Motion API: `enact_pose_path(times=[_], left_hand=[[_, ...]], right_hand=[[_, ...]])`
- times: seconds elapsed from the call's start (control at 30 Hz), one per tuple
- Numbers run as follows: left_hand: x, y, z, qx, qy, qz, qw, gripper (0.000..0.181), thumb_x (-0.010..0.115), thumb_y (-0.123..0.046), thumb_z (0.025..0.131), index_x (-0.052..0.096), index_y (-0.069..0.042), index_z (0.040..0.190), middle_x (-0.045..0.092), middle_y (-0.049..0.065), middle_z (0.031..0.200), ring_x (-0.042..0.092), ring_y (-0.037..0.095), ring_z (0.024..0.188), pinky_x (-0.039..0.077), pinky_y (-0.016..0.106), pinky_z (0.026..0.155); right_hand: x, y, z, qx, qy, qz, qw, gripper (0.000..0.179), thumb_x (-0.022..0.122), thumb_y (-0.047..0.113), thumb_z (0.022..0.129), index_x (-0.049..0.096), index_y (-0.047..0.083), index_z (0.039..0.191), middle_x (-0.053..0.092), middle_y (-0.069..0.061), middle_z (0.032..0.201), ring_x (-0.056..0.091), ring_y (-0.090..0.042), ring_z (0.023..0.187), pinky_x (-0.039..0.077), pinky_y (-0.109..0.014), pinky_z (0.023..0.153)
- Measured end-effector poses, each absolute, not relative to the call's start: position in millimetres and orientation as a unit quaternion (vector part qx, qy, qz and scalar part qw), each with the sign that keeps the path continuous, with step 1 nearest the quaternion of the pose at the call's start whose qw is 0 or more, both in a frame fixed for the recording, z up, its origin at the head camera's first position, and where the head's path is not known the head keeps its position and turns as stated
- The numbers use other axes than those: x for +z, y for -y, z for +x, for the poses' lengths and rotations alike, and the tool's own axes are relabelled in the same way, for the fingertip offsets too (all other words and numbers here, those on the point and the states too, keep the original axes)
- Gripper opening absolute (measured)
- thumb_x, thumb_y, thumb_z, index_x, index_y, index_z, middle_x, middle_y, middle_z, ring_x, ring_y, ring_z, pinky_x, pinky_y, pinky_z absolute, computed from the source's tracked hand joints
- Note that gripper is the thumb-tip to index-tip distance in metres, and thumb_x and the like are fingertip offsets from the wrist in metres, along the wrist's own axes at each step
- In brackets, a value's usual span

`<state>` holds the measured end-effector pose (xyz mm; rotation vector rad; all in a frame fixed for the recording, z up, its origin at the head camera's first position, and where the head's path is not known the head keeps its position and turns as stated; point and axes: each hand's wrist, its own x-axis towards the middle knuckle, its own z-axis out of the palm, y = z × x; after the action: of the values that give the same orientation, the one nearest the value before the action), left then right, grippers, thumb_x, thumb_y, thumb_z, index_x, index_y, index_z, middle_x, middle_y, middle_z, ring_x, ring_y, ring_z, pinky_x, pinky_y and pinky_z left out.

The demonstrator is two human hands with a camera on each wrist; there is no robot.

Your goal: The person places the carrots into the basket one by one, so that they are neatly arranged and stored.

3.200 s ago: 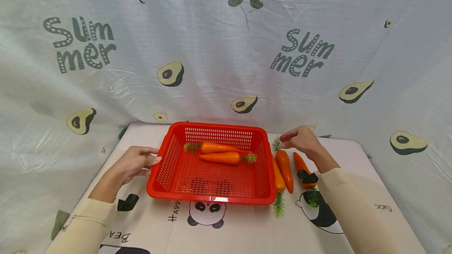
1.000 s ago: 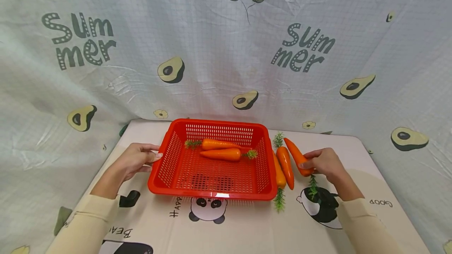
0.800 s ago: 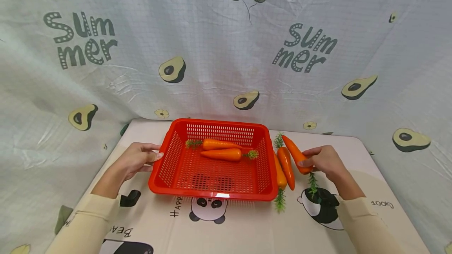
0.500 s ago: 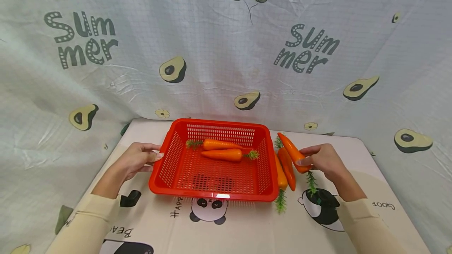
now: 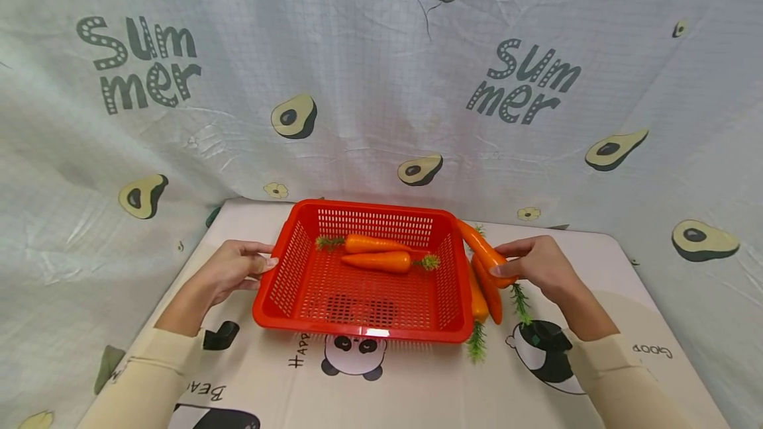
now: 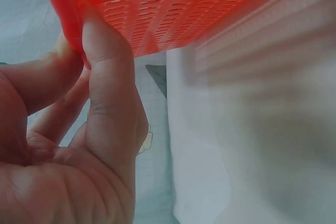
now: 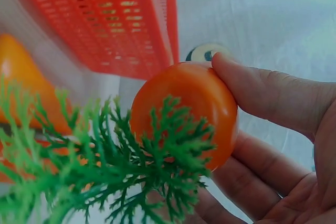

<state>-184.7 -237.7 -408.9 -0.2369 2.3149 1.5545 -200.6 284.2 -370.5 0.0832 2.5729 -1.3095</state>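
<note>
My left hand [image 5: 235,269] pinches the left rim of a red plastic basket [image 5: 381,332]; in the left wrist view, thumb and fingers press both sides of the basket's rim [image 6: 68,19]. Between the thumb and fingers of my right hand [image 5: 539,267] is an orange carrot [image 5: 484,251] with a green leafy top, its tip overlapping the basket's right rim. The right wrist view shows the blunt end of this carrot [image 7: 184,114] and its fronds up close. Inside the basket lie two carrots, an upper carrot [image 5: 372,243] and a lower carrot [image 5: 378,261].
Right of the basket, two more carrots lie on the table: one carrot [image 5: 479,300] against its side and another carrot [image 5: 489,290] partly under the held one. A white table cover [image 5: 417,396] with panda prints lies beneath. Behind hangs a printed curtain [image 5: 357,85].
My right hand took hold of the rightmost carrot, lifted it off the table and moved it left to the basket's right rim. The left hand stays on the basket.
</note>
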Motion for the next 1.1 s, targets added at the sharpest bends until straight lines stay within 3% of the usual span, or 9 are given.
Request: enact_pose_path(times=[0.37,0.73,1.1], left_hand=[[-409.1,237.2,-183.9,0.555,-0.810,-0.080,0.171,0.051,0.064,-0.015,0.103,0.051,0.009,0.147,0.074,0.009,0.109,0.072,0.015,0.084,0.065,0.032,0.076],[-409.4,237.9,-182.0,0.551,-0.813,-0.080,0.166,0.050,0.063,-0.014,0.103,0.052,0.009,0.146,0.073,0.015,0.115,0.073,0.015,0.082,0.065,0.032,0.074],[-410.3,238.2,-184.5,0.552,-0.814,-0.079,0.165,0.050,0.063,-0.014,0.103,0.051,0.009,0.146,0.073,0.013,0.111,0.072,0.015,0.082,0.065,0.031,0.074]], right_hand=[[-362.0,-266.9,-207.0,-0.462,-0.877,-0.008,0.131,0.052,0.085,0.012,0.084,0.069,-0.007,0.130,0.073,-0.026,0.122,0.077,-0.020,0.088,0.065,-0.034,0.079],[-356.8,-240.7,-221.0,-0.444,-0.883,-0.031,0.151,0.048,0.085,0.013,0.081,0.073,-0.002,0.125,0.075,-0.020,0.116,0.072,-0.023,0.089,0.065,-0.037,0.083],[-352.7,-213.7,-229.5,-0.454,-0.873,-0.054,0.172,0.046,0.086,0.008,0.080,0.074,-0.003,0.123,0.074,-0.021,0.114,0.072,-0.023,0.083,0.065,-0.039,0.080]])
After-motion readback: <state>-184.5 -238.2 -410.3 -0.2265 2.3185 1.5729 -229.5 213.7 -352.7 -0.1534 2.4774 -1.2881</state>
